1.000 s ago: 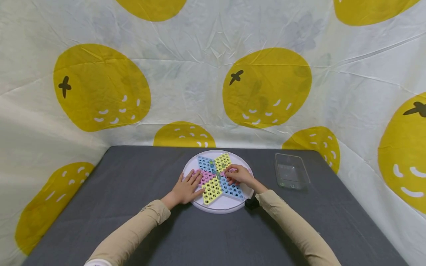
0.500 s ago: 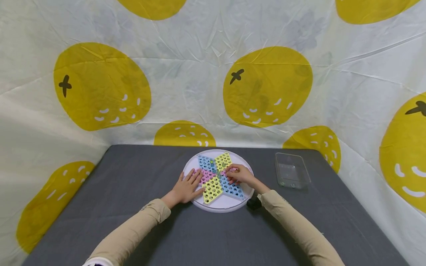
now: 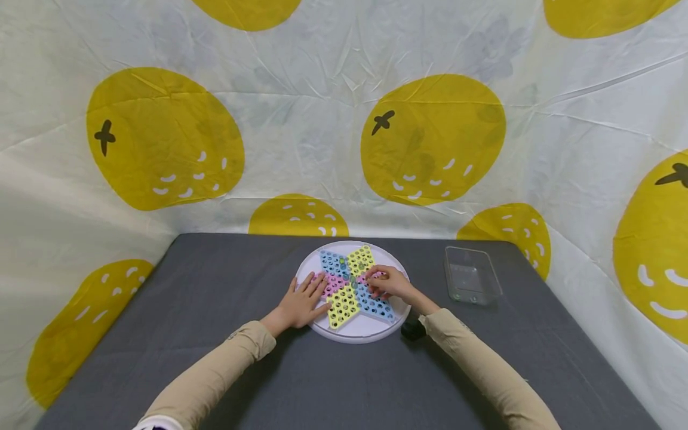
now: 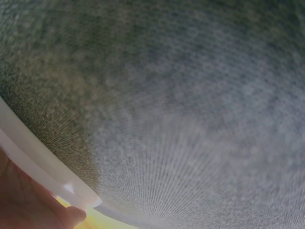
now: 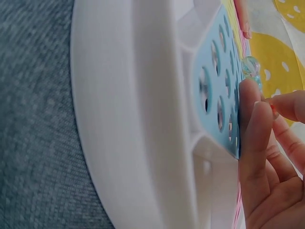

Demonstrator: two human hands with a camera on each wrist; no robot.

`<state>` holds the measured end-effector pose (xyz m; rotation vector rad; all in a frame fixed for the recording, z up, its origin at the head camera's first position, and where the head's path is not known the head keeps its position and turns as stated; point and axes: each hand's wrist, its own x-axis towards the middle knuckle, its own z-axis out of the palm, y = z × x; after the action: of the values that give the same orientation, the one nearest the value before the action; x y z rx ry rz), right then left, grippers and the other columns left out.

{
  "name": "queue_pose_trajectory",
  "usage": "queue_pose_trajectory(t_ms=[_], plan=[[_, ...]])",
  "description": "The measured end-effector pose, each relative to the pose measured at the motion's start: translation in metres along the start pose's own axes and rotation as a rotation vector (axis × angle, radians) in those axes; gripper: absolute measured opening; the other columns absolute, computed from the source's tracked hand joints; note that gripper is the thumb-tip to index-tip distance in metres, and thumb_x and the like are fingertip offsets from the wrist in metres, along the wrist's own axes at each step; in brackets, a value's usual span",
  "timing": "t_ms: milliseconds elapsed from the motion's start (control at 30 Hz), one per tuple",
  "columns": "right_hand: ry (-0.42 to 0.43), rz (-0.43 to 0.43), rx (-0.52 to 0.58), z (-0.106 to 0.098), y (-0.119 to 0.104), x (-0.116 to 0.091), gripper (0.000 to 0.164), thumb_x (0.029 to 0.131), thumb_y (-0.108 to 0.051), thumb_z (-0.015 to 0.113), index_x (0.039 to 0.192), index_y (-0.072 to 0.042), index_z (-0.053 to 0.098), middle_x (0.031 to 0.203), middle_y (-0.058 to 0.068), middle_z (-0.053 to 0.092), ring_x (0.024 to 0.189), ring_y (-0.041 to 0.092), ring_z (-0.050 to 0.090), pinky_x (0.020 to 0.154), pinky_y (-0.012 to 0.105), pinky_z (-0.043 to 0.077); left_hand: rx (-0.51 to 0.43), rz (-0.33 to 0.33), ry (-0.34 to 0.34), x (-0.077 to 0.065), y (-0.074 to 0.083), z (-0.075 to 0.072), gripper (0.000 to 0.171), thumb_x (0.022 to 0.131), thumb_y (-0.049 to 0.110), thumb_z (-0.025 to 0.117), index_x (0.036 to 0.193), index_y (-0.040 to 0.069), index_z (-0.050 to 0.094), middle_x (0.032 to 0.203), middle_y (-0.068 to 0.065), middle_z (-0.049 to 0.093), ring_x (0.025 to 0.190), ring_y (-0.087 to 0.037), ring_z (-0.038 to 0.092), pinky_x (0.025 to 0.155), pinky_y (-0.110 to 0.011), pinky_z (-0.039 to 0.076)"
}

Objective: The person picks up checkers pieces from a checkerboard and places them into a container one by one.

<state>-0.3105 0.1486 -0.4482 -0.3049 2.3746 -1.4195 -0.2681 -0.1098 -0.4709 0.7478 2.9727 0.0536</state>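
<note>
A round white Chinese checkers board [image 3: 361, 339] carries a star of blue, yellow and pink holed sections. My left hand [image 3: 301, 303] lies with spread fingers over its left side, the fingertips on the pink section. Seen from the left wrist, part of that hand [image 4: 33, 205] shows beside the white rim. Over the right of the star, my right hand [image 3: 393, 283] pinches a small marble [image 5: 274, 110] between thumb and finger; only a reddish bit of it shows. Just beyond these fingers sits a clear glass marble [image 5: 250, 66], and several more stand around the star's centre.
A clear plastic box [image 3: 466, 272] stands to the right of the board, a few marbles at its near end. Under my right wrist is a black wrist-worn device [image 3: 412, 329]. Dark grey cloth [image 3: 344, 382] covers the table, with a fruit-print curtain [image 3: 301, 137] behind.
My right wrist and sleeve have shifted slightly to the right, while its fingers stay over the same part of the star. The left hand has stayed in place.
</note>
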Motion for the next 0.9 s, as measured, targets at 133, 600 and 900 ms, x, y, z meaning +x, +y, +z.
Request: queue_pose_trajectory(t_ms=[133, 600, 900], plan=[[-0.001, -0.002, -0.005, -0.001, 0.001, -0.001, 0.025, 0.087, -0.020, 0.056, 0.107, -0.004, 0.056, 0.077, 0.012, 0.065, 0.058, 0.011, 0.060, 0.049, 0.026, 0.048, 0.001, 0.001, 0.001, 0.000, 0.001, -0.001, 0.067, 0.091, 0.055, 0.027, 0.144, 0.016, 0.016, 0.152, 0.000, 0.011, 0.140, -0.025, 0.007, 0.107, -0.056, 0.009], [0.061, 0.008, -0.034, -0.010, 0.003, -0.013, 0.026, 0.086, -0.020, 0.058, 0.107, -0.005, 0.056, 0.080, 0.012, 0.067, 0.059, 0.015, 0.064, 0.051, 0.031, 0.050, 0.001, 0.001, -0.001, -0.001, 0.001, -0.001, 0.068, 0.091, 0.056, 0.026, 0.144, 0.015, 0.015, 0.152, 0.000, 0.011, 0.140, -0.025, 0.007, 0.107, -0.056, 0.009], [0.069, -0.016, -0.060, -0.017, -0.019, -0.039, 0.029, 0.088, -0.017, 0.055, 0.110, 0.002, 0.054, 0.088, 0.026, 0.065, 0.071, 0.034, 0.065, 0.060, 0.045, 0.052, -0.006, 0.001, 0.006, 0.000, 0.000, 0.000, 0.067, 0.091, 0.055, 0.027, 0.144, 0.015, 0.016, 0.152, 0.000, 0.011, 0.139, -0.026, 0.008, 0.107, -0.056, 0.009]])
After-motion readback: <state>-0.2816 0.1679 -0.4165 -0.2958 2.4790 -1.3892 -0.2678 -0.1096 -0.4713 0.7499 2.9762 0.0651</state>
